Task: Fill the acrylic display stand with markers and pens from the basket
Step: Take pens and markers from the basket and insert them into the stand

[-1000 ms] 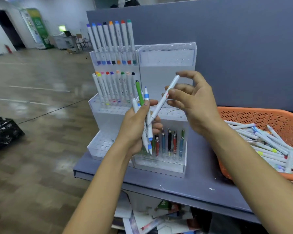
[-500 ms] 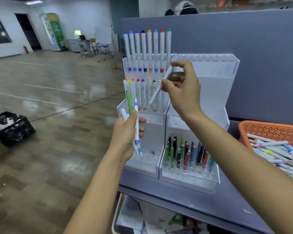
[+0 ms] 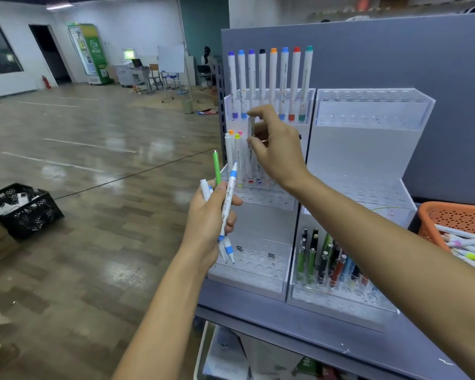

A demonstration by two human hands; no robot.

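Grey counter (image 3: 340,341) carries acrylic display stand (image 3: 368,149); orange basket (image 3: 428,212) at its right side. Right hand (image 3: 277,152): fingers pinch white marker (image 3: 250,149) upright at left middle tier. Left hand (image 3: 206,226): fingers wrapped round bundled markers (image 3: 229,196) and green pen (image 3: 216,168).

Bright, even light from ceiling strips (image 3: 58,6) at upper left throws pale glare streaks across the glossy floor (image 3: 93,149). Shadows are soft. Lines bow toward the frame edges; the right hand (image 3: 274,152) is slightly blurred.
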